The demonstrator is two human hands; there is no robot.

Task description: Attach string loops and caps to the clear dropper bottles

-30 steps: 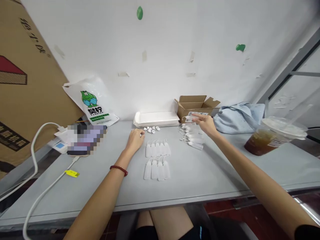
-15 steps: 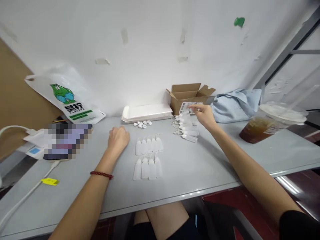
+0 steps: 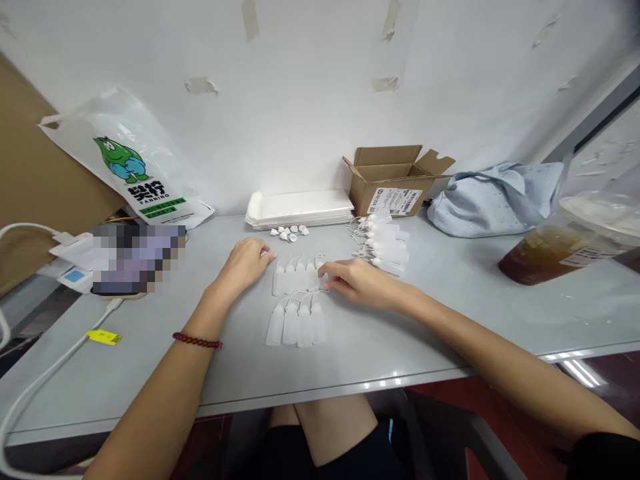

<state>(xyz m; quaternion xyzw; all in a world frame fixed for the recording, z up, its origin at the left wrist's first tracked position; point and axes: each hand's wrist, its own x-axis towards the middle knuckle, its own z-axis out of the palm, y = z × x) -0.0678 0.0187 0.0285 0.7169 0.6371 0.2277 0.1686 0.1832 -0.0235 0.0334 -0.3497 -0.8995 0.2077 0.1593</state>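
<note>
Small translucent squeeze bottles with looped cap straps lie in two rows on the grey table, a back row and a front row. My right hand reaches in from the right, its fingers closed on the bottle at the right end of the back row and partly hiding it. My left hand rests curled on the table just left of that row; a small white piece shows at its pinched fingers. Several white caps are scattered behind the rows.
More strapped bottles are heaped before an open cardboard box. White trays are stacked by the wall. A cloth bag and drink cup stand right; a phone, cable and plastic bag are left.
My right hand has moved from the heap by the box, left and nearer me, to the end of the back row. My left hand has shifted slightly right. The view tilts down a little.
</note>
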